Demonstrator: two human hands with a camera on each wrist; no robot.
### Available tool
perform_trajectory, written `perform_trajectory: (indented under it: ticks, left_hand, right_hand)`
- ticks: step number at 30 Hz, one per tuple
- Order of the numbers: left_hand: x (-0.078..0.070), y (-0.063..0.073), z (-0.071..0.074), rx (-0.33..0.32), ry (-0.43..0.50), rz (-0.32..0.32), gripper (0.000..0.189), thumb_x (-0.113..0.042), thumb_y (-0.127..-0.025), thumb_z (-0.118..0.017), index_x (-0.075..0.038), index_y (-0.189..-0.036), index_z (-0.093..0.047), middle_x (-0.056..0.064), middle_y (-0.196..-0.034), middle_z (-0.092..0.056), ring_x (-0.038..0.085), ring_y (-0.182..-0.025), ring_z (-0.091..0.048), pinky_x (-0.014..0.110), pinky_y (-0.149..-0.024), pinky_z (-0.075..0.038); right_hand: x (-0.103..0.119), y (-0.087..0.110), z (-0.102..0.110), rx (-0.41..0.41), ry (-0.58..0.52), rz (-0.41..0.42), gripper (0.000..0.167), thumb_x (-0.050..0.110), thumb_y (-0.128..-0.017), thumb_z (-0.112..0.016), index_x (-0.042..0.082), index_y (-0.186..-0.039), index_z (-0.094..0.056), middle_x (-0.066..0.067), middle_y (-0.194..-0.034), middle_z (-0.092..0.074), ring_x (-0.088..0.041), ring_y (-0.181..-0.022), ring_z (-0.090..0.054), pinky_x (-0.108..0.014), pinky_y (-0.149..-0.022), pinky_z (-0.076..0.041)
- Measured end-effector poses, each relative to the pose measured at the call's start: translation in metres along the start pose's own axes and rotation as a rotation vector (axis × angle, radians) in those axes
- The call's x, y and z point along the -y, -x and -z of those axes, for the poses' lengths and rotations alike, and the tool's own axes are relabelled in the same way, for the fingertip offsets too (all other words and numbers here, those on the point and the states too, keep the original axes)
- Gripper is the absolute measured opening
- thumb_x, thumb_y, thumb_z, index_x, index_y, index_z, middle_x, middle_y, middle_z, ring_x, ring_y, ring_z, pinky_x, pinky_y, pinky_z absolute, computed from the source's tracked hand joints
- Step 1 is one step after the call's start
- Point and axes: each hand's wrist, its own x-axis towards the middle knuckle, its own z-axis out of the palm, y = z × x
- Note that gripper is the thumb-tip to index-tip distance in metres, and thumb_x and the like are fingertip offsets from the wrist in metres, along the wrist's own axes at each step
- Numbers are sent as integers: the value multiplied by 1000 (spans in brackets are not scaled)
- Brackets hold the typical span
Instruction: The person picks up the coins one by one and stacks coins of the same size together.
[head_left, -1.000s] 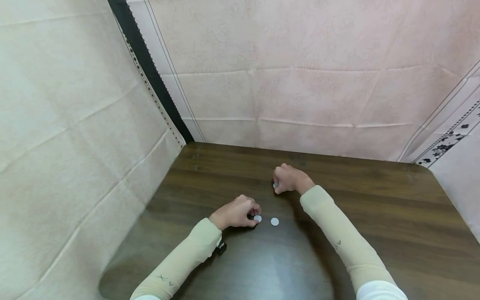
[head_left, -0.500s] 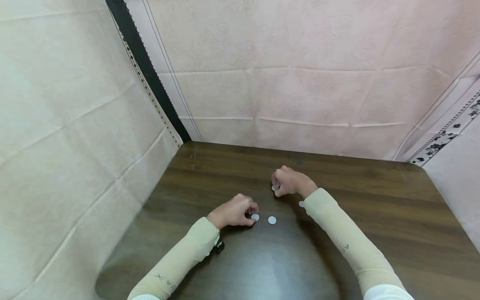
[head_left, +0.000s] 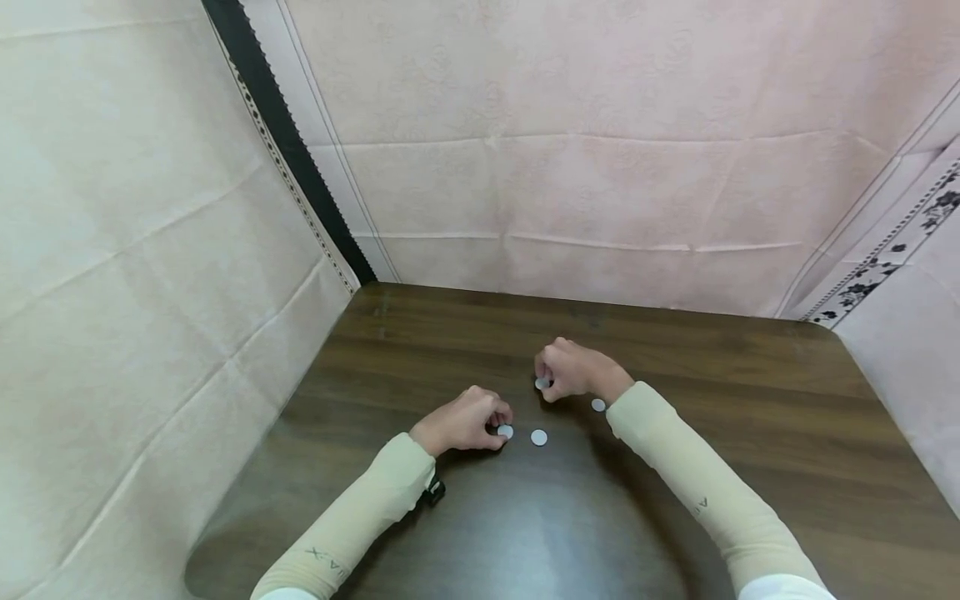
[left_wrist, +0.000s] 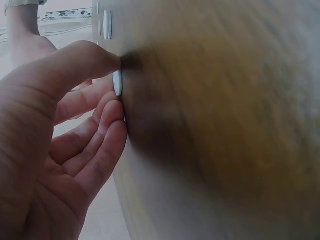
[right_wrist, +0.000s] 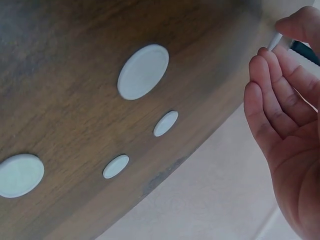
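My left hand [head_left: 462, 421] pinches a white round disc [head_left: 505, 432] between thumb and fingers, low against the brown wooden table [head_left: 450, 517]. The left wrist view has that disc [left_wrist: 118, 83] edge-on at the table surface. Farther out and to the right, my right hand [head_left: 576, 369] holds another white disc [head_left: 542, 383]. In the right wrist view this disc [right_wrist: 274, 41] sits between the thumb tip and a fingertip, its edge toward the camera. A third white disc [head_left: 538, 437] lies flat just right of the left hand.
A white disc [head_left: 597, 405] lies beside the right cuff. In the right wrist view several discs lie on the wood, among them a large-looking one [right_wrist: 143, 72] and a smaller-looking one [right_wrist: 116, 166]. Pale patterned cloth [head_left: 585, 183] hangs behind the table's far edge.
My right hand has come slightly nearer to me with its disc. A disc beside the right cuff has come into view. The left hand keeps its place by its disc; the head view has shifted slightly.
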Motion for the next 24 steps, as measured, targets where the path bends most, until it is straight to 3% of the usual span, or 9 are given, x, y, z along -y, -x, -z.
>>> perform_trajectory:
  ticks: [9, 24]
  left_hand:
    - [-1, -1, 0, 3, 14, 15, 12, -19, -93, -80, -13, -103, -79, -3, -96, -72, 5, -86, -63, 17, -79, -55]
    - [0, -1, -1, -18, -6, -12, 9, -20, -93, -79, -13, -98, -76, -2, -93, -71, 7, -85, -64, 17, -78, -55]
  right_hand:
    - [10, 7, -2, 5, 2, 12, 14, 17, -87, -81, 10, -97, -73, 3, -87, -70, -8, -72, -62, -25, -69, -56]
    - [31, 14, -14, 22, 21, 100, 13, 15, -86, -80, 8, -95, -75, 2, -81, -73, -2, -64, -60, -22, -64, -55]
